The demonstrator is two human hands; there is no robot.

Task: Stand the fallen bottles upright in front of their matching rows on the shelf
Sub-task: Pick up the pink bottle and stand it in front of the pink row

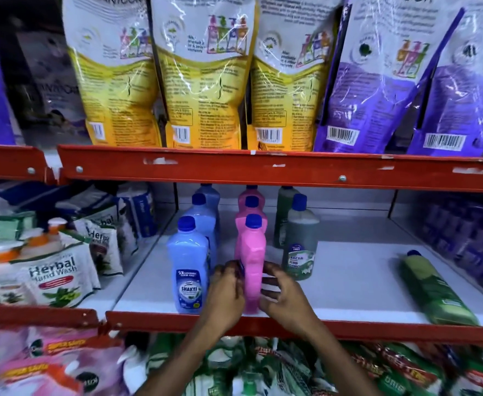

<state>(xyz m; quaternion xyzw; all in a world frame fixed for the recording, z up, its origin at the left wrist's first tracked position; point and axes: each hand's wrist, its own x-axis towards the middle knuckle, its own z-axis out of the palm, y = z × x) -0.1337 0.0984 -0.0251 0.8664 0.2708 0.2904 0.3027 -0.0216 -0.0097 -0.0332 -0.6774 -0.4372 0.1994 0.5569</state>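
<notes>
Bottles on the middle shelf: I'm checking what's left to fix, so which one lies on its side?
The green bottle at the right, alone on its side; the rest stand upright.

Yellow refill pouches (203, 81) and purple pouches (377, 81) upright on upper shelf; herbal hand wash packs (54, 275) lower left.

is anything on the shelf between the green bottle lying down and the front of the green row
Nothing visible. The fallen green plastic bottle lies on the right of the white shelf board, and only bare board separates it from the front upright dark green bottle.
</notes>
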